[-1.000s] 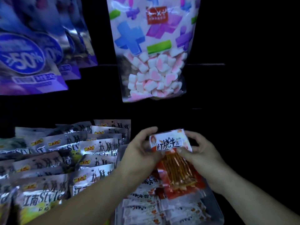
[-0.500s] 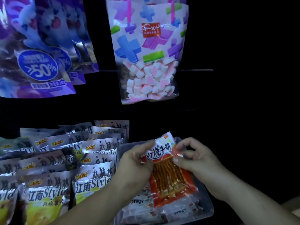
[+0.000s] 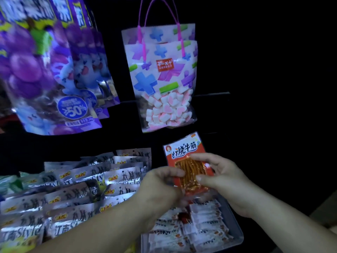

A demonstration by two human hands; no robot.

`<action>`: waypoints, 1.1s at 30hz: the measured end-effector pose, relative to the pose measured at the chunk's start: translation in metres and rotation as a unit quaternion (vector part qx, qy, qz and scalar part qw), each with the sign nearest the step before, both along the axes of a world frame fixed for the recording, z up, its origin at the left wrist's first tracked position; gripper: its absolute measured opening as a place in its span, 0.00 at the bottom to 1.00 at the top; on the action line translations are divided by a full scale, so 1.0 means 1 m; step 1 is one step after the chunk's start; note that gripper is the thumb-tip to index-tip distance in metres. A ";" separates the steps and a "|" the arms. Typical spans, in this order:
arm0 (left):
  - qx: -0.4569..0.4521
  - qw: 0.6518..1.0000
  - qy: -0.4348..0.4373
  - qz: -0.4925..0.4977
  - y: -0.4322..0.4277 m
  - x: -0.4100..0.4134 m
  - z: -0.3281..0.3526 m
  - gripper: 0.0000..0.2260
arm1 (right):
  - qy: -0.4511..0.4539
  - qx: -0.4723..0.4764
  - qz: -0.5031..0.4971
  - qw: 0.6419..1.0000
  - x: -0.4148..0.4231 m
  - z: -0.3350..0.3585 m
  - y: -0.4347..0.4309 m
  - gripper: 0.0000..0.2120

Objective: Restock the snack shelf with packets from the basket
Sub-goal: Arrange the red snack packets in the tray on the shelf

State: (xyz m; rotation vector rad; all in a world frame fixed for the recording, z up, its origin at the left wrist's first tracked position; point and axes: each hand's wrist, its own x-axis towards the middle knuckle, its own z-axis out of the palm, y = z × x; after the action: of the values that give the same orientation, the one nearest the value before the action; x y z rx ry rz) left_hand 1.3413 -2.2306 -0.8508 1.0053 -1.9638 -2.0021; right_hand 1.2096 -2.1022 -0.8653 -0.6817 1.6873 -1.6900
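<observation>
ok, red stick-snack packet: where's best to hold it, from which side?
Likely the flat side edges at mid-height, from left and right, as the left hand and right hand pinch it. The red packet stands upright facing the camera, its window full of sticks, header free.

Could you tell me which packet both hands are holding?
The red packet of orange sticks, pinched by left hand and right hand; white packets lie in the basket.
</observation>
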 end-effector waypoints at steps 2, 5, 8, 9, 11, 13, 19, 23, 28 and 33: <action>-0.040 0.999 -0.004 -0.004 0.004 0.005 0.014 0.18 | -0.002 -0.014 0.023 1.000 0.004 0.012 0.008 0.29; -0.089 0.993 -0.033 -0.076 0.013 0.011 0.024 0.20 | 0.016 -0.020 0.001 1.000 0.012 0.017 0.017 0.32; -0.280 0.957 -0.042 -0.068 0.025 0.014 0.037 0.22 | 0.021 -0.021 -0.033 0.999 0.023 0.019 0.025 0.32; -0.282 0.959 -0.014 -0.040 0.032 0.014 0.040 0.20 | 0.020 -0.028 -0.032 0.999 0.027 0.021 0.029 0.31; -0.147 0.988 0.051 -0.012 0.050 0.014 0.041 0.18 | 0.009 -0.044 0.005 0.999 0.031 0.024 0.034 0.27; -0.055 0.993 0.104 0.015 0.063 0.015 0.037 0.18 | -0.008 -0.040 0.067 0.997 0.035 0.030 0.040 0.21; 0.013 0.991 0.128 0.043 0.044 0.020 0.036 0.12 | 0.018 -0.022 -0.055 0.998 0.029 0.024 0.048 0.13; 0.080 0.990 0.111 -0.038 0.036 0.022 0.039 0.14 | -0.045 -0.058 -0.068 0.995 0.017 0.019 0.047 0.16; -0.083 0.990 0.113 -0.002 0.022 0.021 0.031 0.18 | 0.018 0.000 -0.043 0.999 0.014 0.009 0.040 0.23; -0.116 0.988 0.089 -0.052 0.024 0.023 0.033 0.17 | 0.034 0.016 0.048 0.998 0.018 0.014 0.039 0.33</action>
State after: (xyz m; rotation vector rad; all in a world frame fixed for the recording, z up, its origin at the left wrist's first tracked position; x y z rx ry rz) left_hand 1.3640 -2.2066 -0.8179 0.6612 -2.1265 -1.7880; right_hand 1.2273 -2.0636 -0.8512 -0.8012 1.6973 -1.5873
